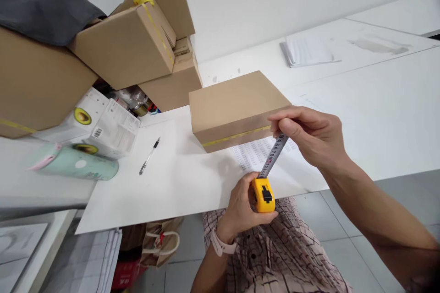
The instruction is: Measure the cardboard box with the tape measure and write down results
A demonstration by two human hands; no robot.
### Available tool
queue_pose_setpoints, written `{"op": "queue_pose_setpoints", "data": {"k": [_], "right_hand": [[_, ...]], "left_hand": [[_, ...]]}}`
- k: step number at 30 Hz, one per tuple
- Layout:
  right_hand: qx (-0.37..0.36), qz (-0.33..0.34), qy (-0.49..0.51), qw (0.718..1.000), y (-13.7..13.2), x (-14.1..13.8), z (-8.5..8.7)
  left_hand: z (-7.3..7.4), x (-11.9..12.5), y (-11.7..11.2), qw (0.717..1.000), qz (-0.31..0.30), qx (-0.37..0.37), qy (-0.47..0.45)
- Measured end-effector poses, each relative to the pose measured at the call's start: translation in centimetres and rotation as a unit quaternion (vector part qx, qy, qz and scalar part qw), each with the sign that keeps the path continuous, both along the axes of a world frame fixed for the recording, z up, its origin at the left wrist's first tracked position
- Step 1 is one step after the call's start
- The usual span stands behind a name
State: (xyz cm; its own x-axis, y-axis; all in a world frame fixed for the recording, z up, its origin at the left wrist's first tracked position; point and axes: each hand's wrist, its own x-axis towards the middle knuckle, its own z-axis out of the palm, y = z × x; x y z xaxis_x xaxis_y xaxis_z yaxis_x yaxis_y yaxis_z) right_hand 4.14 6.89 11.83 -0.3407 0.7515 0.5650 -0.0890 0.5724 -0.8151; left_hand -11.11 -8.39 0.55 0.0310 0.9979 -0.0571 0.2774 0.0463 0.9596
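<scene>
My left hand [240, 206] is closed around a yellow tape measure [265, 196] with a black button, just over the table's front edge. From its case a short length of silver blade [273, 158] runs up to my right hand [311, 132]. The fingertips of that hand pinch the blade's end, which they hide. Just beyond them lies a closed cardboard box [237, 100] with yellow tape along its near side. My right fingers overlap its right corner in view; whether they touch it I cannot tell. A printed sheet [249, 155] lies partly under the box.
A pen [150, 155] lies on the white table [178, 187]. Stacked cardboard boxes [127, 46], white cartons with avocado pictures [112, 128] and a mint-green bottle [82, 163] stand at the left. Papers [309, 50] lie at the back. A paper bag [161, 242] stands below the table.
</scene>
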Motion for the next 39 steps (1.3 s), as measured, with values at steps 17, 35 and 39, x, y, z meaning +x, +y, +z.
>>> {"op": "queue_pose_setpoints", "data": {"k": [17, 35, 39], "right_hand": [[0.022, -0.453, -0.315, 0.833, 3.9, 8.0, -14.0], [-0.072, -0.436, -0.395, 0.805, 4.4, 8.8, -14.9], [-0.092, -0.460, -0.299, 0.831, 4.2, 9.1, -14.4]], "left_hand": [[0.5, -1.0, 0.3, 0.987, 0.063, 0.148, -0.003], [10.2, -9.3, 13.3, 0.795, 0.209, 0.312, 0.475], [5.4, -4.1, 6.8, 0.784, 0.142, 0.417, 0.437]]}}
